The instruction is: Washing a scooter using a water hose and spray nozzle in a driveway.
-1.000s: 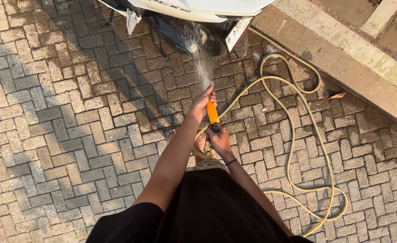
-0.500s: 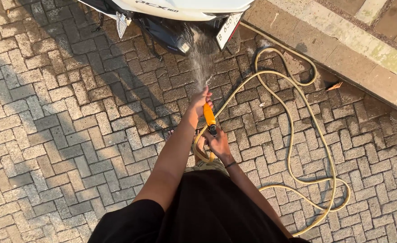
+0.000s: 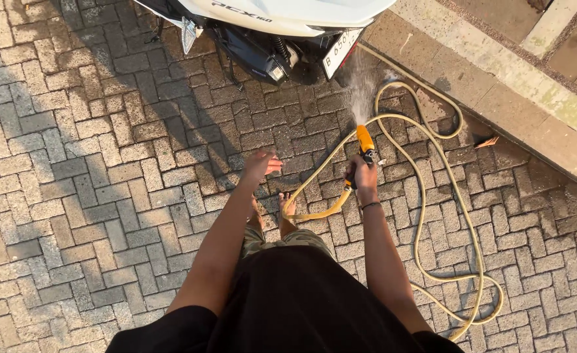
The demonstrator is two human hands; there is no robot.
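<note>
While right hand (image 3: pixel 365 175) grips nozzle (image 3: pixel 365 140), axis pointing at scooter (image 3: pixel 282 26), left hand (image 3: pixel 260 162) hangs apart, fingers spread, empty.

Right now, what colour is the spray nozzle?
Orange, on the spray nozzle in the head view.

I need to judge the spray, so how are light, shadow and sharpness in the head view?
Head view: low warm sun, sharp; a broad shadow runs from the scooter across the left paving; the spray glints pale against wet bricks; the nozzle in the right hand is sunlit; the left hand is slightly blurred.
</note>
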